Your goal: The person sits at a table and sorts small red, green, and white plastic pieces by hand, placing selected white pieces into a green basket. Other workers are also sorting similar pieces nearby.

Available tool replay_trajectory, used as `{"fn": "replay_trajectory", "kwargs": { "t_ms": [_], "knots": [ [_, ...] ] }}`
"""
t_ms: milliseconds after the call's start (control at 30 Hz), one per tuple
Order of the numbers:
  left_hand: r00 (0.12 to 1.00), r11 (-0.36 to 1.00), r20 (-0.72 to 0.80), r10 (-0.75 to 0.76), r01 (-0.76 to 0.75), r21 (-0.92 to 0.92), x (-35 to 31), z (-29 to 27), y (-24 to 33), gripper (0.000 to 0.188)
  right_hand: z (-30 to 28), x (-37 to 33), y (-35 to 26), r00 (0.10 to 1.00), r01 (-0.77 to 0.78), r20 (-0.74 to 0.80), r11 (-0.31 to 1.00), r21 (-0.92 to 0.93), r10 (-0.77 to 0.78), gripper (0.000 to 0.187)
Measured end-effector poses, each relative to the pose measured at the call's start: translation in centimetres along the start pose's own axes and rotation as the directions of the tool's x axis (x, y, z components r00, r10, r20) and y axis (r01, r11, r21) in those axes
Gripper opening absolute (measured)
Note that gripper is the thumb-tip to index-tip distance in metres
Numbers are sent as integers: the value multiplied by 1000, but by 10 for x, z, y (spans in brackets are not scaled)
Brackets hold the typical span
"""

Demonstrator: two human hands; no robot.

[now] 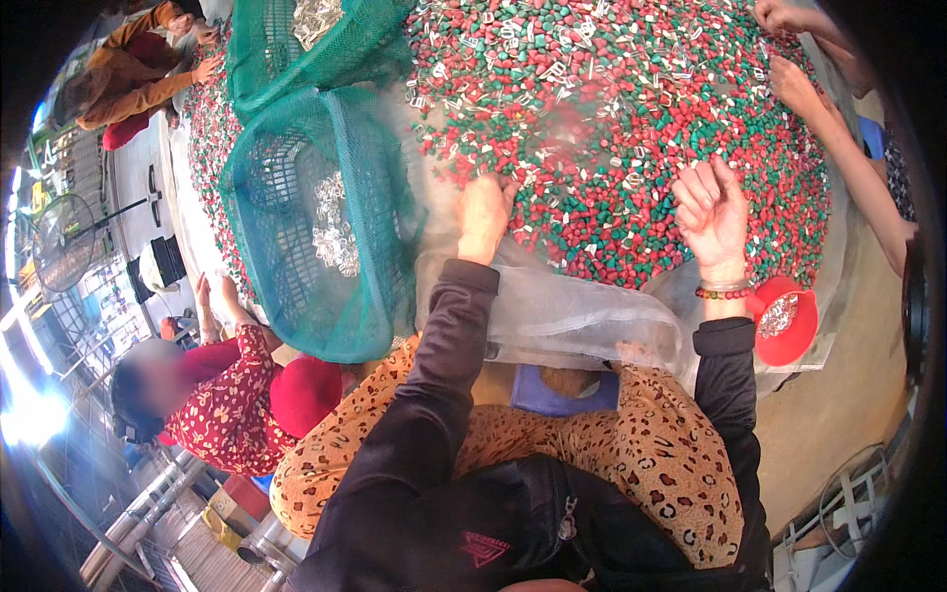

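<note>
A wide spread of red and green pebble-like pieces (631, 222) covers the table, with pale buckle-shaped pieces (557, 72) scattered among them. My left hand (483, 209) rests at the near edge of the spread, back up, its fingers curled under; what they hold, if anything, is hidden. Over the pieces on the right, my right hand (712, 209) is turned partly palm up with fingers bent in; I cannot make out anything in it. A beaded bracelet circles that wrist. Just right of it stands a red bowl (804, 331) with some shiny buckle-like pieces inside.
Left of my left hand is a green basket lined with netting (380, 247), holding clear buckle-like pieces (335, 232). Another netted basket (380, 54) stands beyond it. Sheer white cloth (582, 306) hangs over the near table edge. Other people's hands (794, 84) work at right and left.
</note>
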State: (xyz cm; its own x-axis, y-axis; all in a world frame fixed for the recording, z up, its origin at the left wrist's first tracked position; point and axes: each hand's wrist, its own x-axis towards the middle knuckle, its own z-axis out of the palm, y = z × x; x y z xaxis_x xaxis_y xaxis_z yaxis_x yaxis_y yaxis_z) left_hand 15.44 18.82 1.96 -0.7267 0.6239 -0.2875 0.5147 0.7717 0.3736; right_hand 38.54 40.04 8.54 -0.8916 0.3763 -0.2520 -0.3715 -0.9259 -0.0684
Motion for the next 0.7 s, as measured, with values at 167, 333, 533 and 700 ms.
{"fn": "replay_trajectory", "kwargs": {
  "t_ms": [167,333,533,700],
  "knots": [
    [996,988,71,-45,34,154,11,-5,9,31,-6,-10,11,997,-65,59,990,126,58,52],
    [997,1000,81,18,-18,4,18,-15,9,27,-12,-14,22,987,-159,-6,969,188,163,49],
    [913,297,394,111,348,-889,14,-33,7,16,-24,-20,65,923,-363,-60,911,195,380,45],
    [891,-434,158,425,354,-828,22,-60,-2,14,-32,-26,69,942,-337,40,930,146,334,50]
  ]
}}
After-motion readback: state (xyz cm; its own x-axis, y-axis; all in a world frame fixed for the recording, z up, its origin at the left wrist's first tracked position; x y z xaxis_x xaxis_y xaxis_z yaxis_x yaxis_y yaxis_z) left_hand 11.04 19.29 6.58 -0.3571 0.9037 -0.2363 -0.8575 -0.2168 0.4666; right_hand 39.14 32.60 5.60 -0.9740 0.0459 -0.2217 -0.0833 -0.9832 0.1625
